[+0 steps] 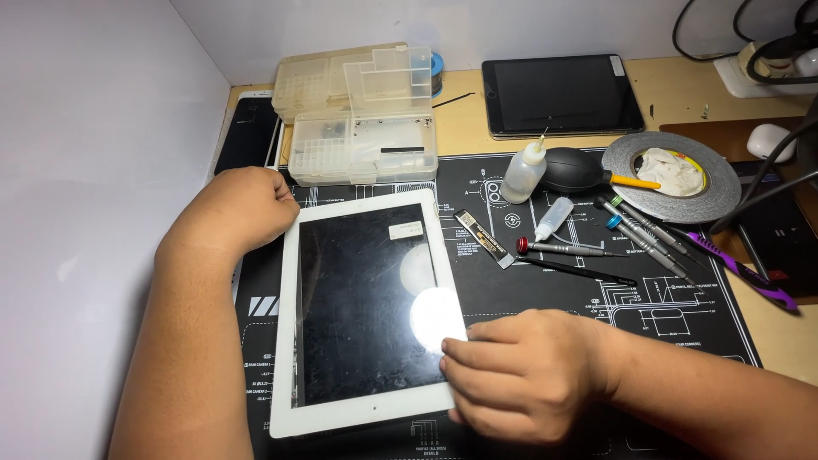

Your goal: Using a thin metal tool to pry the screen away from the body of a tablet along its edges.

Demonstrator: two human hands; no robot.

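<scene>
Gripping glossy white-framed tablet (366, 311), left hand (243, 209), right hand (520, 375), black mat (596, 294)

White-framed tablet (366, 311) flat on black mat, dark glass up.

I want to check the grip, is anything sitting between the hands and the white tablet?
Nothing visible does. The left hand rests directly on the white tablet at its upper left corner, and the right hand presses its lower right edge. The screwdrivers lie apart to the right.
</scene>
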